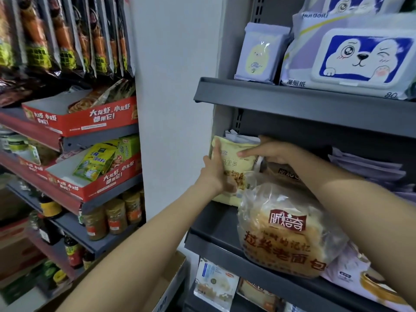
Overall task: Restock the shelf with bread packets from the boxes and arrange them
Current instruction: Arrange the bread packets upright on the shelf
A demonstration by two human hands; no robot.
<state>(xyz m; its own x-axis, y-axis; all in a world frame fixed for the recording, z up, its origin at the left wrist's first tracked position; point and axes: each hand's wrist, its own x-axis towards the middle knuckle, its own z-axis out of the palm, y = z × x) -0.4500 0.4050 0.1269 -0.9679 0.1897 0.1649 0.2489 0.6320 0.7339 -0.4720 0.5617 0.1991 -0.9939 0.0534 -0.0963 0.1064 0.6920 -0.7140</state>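
A pale yellow bread packet [234, 163] stands upright at the left end of the dark grey shelf [209, 226]. My left hand [213, 172] holds its left edge, thumb on the front and fingers behind. My right hand [270, 152] rests on the packet's upper right with fingers stretched across it. A large clear bag of round bread with a red label [286, 230] lies at the shelf's front, under my right forearm. Another bread packet [286, 174] sits behind it, mostly hidden.
Wet-wipe packs [360, 57] fill the shelf above. Paler packets [369, 170] lean at the right. More bread packets [216, 282] sit on the lower shelf. An open cardboard box [166, 287] stands below. Sauces and snack trays [90, 122] line the left rack.
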